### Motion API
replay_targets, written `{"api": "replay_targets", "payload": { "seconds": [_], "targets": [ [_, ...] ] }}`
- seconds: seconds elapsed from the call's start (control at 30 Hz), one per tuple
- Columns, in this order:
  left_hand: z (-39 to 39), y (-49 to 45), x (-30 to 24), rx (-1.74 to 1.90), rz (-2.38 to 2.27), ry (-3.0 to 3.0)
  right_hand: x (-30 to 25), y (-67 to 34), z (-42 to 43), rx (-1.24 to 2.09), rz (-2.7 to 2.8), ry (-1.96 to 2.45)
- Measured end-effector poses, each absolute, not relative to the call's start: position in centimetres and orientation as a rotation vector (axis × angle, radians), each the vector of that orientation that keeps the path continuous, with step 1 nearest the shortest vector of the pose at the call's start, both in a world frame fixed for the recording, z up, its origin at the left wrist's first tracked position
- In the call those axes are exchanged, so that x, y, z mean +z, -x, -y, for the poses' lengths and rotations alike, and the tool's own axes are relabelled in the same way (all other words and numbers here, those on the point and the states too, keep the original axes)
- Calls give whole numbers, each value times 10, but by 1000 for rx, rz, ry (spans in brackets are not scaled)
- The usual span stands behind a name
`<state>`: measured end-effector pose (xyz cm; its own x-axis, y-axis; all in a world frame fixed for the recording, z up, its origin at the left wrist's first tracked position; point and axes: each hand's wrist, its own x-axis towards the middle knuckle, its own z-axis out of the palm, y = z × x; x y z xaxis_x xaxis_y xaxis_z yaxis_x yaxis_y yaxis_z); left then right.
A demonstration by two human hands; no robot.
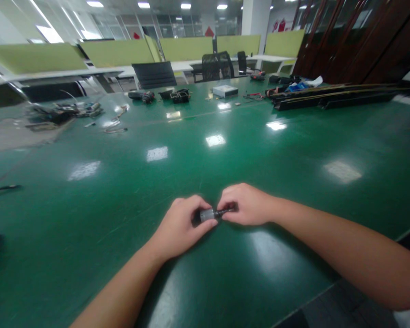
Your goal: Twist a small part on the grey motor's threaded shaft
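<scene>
Just above the green table top, a small grey metal cylinder [207, 215] lies between my two hands. A thin dark ridged shaft [222, 212] sticks out of its right end; its exact kind is too small to make out. My left hand [186, 223] is closed round the cylinder, thumb on the near side and fingers on the far side. From the right, my right hand [244, 205] pinches the dark shaft between thumb and fingers. The shaft's far end is partly hidden by that hand.
The green table [177, 177] spreads out ahead. At its far side stand a white box [225, 91], a black open case [175, 95], a cable tangle [68, 111] and long dark rails [328, 98]. A black cable end [5, 188] lies at the left.
</scene>
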<state>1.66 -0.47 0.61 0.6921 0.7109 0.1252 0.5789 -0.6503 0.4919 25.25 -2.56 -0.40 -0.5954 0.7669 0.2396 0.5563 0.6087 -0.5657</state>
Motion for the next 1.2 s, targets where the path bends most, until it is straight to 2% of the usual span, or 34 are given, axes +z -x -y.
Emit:
{"api": "replay_targets", "payload": {
  "seconds": [1.2],
  "targets": [
    [6,-7,4,414,-1040,-2478,8,-283,19,743,2381,1257]
  ]
}}
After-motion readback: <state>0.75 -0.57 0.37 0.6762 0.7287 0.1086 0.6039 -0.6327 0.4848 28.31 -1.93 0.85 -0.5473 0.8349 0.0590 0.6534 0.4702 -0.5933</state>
